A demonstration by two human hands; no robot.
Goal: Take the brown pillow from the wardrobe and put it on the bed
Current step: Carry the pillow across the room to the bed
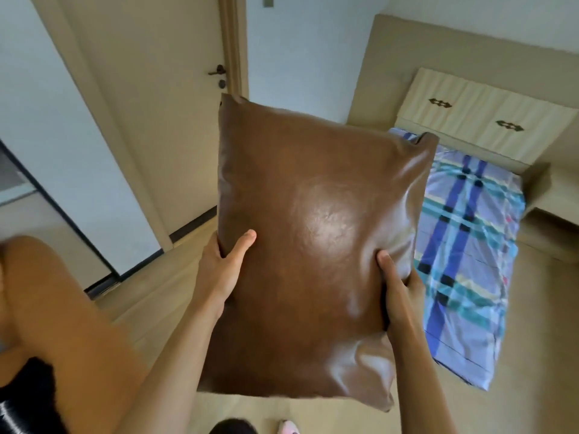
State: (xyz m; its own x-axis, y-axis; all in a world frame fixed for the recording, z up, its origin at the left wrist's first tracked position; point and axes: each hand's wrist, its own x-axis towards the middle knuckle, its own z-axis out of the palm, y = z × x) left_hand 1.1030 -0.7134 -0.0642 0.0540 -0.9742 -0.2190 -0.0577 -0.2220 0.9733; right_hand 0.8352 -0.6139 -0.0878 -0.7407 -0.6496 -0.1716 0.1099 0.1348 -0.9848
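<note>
A shiny brown leather-like pillow (pixel 307 239) fills the middle of the head view, held up in the air in front of me. My left hand (pixel 222 270) grips its left edge, thumb on the front face. My right hand (pixel 398 296) clamps its right edge, thumb pressed into the cover. The bed (pixel 470 245), covered by a blue, teal and white plaid sheet, lies to the right, partly hidden behind the pillow. No wardrobe shows clearly in this view.
A beige closed door (pixel 163 89) with a dark handle (pixel 219 70) stands behind the pillow on the left. A cream padded headboard (pixel 476 117) tops the bed, with a low bedside unit (pixel 551 220) at far right. Light wooden floor (pixel 532 355) lies around the bed.
</note>
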